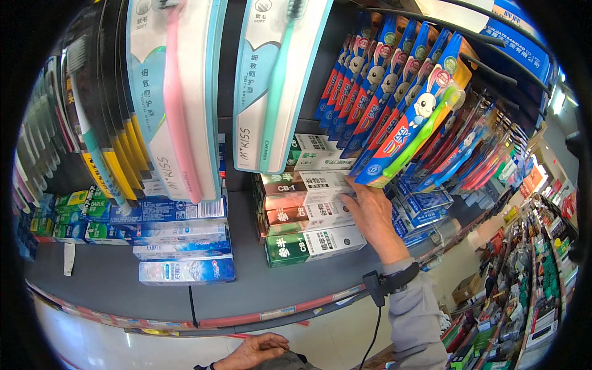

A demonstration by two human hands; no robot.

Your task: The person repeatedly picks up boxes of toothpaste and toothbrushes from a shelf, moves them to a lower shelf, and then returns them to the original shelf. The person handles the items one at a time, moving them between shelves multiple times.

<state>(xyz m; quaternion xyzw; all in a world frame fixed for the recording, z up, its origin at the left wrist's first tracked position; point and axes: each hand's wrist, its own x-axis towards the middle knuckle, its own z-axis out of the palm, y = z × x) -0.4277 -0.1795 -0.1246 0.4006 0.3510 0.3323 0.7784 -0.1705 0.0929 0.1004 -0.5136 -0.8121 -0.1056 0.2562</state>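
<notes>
My right hand (373,215) reaches over the shelf to the right end of stacked toothpaste boxes. Its fingertips are at a copper-and-white toothpaste box (319,185), partly behind a hanging children's toothbrush pack (411,129). Whether the fingers grip the box cannot be told. Below it in the stack are another copper box (319,215) and a green-and-white toothpaste box (314,246). My left hand (259,350) is low in front of the shelf, fingers loosely curled, nothing visible in it. A dark band with a black device and cable is on my right wrist.
Toothbrush packs with a pink brush (178,106) and a mint-green brush (277,92) hang above the shelf. Blue toothpaste boxes (187,270) are stacked at the left, more blue boxes (423,203) at the right. The red shelf edge (240,319) runs in front. Metal hooks stick out at upper right.
</notes>
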